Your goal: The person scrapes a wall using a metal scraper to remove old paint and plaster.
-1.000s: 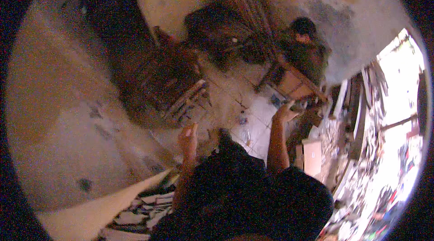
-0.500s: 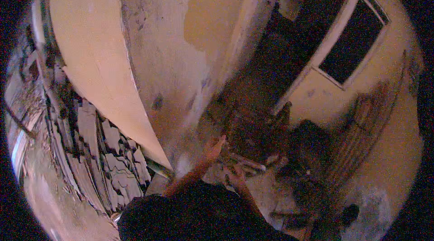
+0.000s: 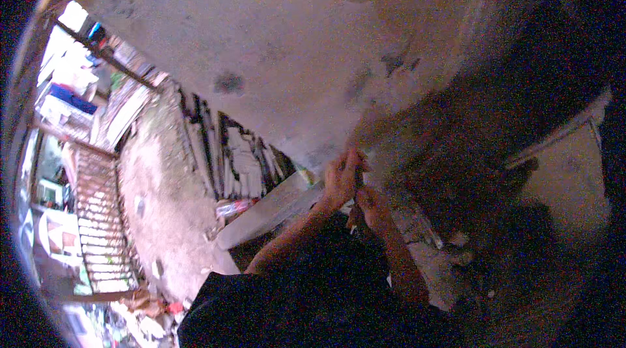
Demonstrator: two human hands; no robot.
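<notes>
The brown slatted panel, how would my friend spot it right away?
Find the bright dirt ground on the picture's left. Along its left edge is the brown slatted panel. Its ladder-like stripes of brown and light set it apart from the white shapes beside it.

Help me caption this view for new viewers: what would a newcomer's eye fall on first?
Probably the bright daylight area at the left, where a slatted panel shows beside pale ground. Next, the person's left hand and right hand, close together near the centre; what they may hold is too dim to tell. Above them spreads a patchy grey and yellowish-brown wall.
</notes>
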